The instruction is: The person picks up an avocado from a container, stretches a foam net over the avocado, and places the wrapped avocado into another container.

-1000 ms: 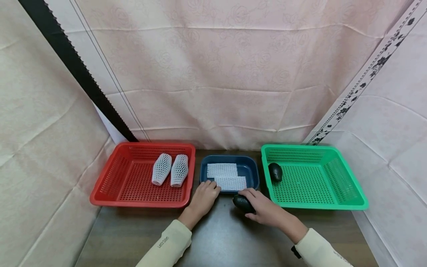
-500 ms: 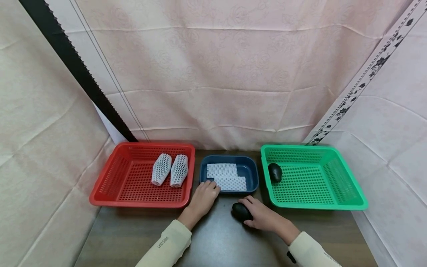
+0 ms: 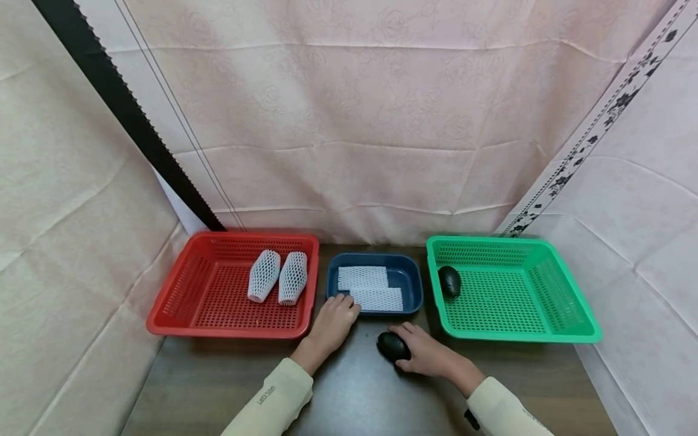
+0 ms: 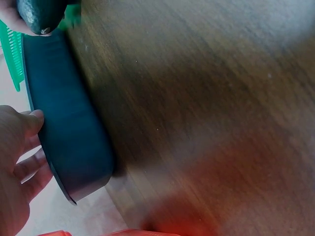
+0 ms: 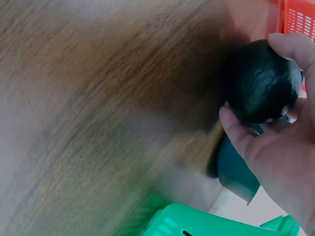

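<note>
Over the last second the right hand (image 3: 422, 351) has drawn the dark avocado (image 3: 393, 347) a little down and left, to just below the centre of the head view; across the latest 0.5 s that motion has nearly stopped. The fingers and thumb grip the fruit at its sides, set only as wide as its girth, and I cannot tell whether it touches the counter (image 3: 354, 393). The left hand (image 3: 334, 321) has not moved: it pinches the front left corner of the blue tray (image 3: 408, 283), thumb against the outer wall and fingers at the rim, so the spread there is narrow. With that shift the avocado sits just beside the tray's front edge and outside all 3 containers, which I judge to be a point between places, with the fruit steadied there. It is bare, with no net on it. Inside the tray, 2 flat white foam nets (image 3: 376, 289) lie overlapping, untouched. At lower left of the frame, the red basket (image 3: 218, 300) holds 2 plump netted bundles (image 3: 293, 278) near its right side, their contents not clear; at lower right, the green basket (image 3: 512, 300) holds 1 other avocado (image 3: 449, 281) by its left wall.
</note>
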Motion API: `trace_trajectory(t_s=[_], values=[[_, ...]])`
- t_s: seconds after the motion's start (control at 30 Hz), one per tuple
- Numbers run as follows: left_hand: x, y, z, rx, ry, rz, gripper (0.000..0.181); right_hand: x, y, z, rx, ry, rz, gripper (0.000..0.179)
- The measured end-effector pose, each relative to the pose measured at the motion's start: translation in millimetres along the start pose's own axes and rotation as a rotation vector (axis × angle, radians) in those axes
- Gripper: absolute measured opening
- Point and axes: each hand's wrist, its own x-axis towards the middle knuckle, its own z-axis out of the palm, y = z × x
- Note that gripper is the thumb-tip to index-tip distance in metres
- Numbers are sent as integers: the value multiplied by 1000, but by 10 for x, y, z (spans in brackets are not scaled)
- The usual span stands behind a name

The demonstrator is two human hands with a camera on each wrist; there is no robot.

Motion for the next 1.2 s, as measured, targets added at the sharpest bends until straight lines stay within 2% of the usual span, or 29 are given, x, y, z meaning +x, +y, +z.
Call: trace_trajectory(t_s=[0.3,0.9,1.2], values=[[6,1,-1,-11,-4,2,17,13,-1,20,-1,-28,45,79],[7,-10,3,2,-1,1,16,-12,-60,21,-6,-22,21,83],[10,-8,-1,9,-5,5,16,-114,-90,-115,-14,27,-6,80]])
